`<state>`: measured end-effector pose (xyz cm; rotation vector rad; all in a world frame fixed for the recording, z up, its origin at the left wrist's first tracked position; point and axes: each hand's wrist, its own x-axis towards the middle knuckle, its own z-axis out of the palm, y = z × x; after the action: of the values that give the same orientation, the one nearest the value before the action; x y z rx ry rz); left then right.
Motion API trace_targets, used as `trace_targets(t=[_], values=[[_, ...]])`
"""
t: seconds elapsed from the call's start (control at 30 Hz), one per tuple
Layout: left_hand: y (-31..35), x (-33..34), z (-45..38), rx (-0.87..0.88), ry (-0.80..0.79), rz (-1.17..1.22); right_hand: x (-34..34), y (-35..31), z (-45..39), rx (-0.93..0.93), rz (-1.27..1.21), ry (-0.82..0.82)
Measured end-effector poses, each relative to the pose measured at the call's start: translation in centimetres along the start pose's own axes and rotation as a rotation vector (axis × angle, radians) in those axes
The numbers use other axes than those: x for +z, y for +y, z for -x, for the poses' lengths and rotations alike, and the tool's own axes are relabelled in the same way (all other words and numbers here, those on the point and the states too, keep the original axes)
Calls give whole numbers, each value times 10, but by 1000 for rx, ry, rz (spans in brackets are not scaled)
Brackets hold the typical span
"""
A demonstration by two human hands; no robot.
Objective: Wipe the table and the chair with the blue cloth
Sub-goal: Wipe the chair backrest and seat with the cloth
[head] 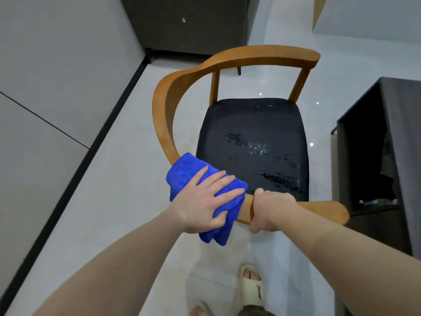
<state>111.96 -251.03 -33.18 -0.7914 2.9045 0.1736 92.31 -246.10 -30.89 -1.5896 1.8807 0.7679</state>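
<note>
A wooden chair [237, 60] with a curved backrest rail and a black seat [252, 147] stands in the middle of the view. A folded blue cloth [182, 172] is draped over the near part of the rail. My left hand [205, 201] lies on top of the cloth, fingers spread across it and thumb tucked under its edge. My right hand [271, 210] grips the bare rail just to the right of the cloth. The seat shows glistening patches. The table [401, 124], covered in dark grey cloth, stands at the right edge.
A dark grey cabinet [186, 21] stands beyond the chair against the wall. The grey wall [57, 87] runs along the left with a black skirting. The floor is pale glossy tile. My slippered foot [251, 283] is on the floor below the chair.
</note>
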Motion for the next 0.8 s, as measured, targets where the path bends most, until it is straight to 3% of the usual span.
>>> trace_targets(t=[0.13, 0.27, 0.4, 0.6, 0.8], values=[[-11, 1, 1, 51, 10, 10, -6, -5, 0, 47, 49, -68], [-29, 1, 0, 119, 11, 0, -25, -24, -8, 112, 109, -241], [-51, 3, 3, 150, 24, -10, -30, -56, -17, -2, -68, -132], [-98, -3, 8, 180, 0, -44, -26, -65, -10, 119, -123, -57], [-128, -9, 5, 222, -12, -64, -33, -70, -10, 150, -122, -107]])
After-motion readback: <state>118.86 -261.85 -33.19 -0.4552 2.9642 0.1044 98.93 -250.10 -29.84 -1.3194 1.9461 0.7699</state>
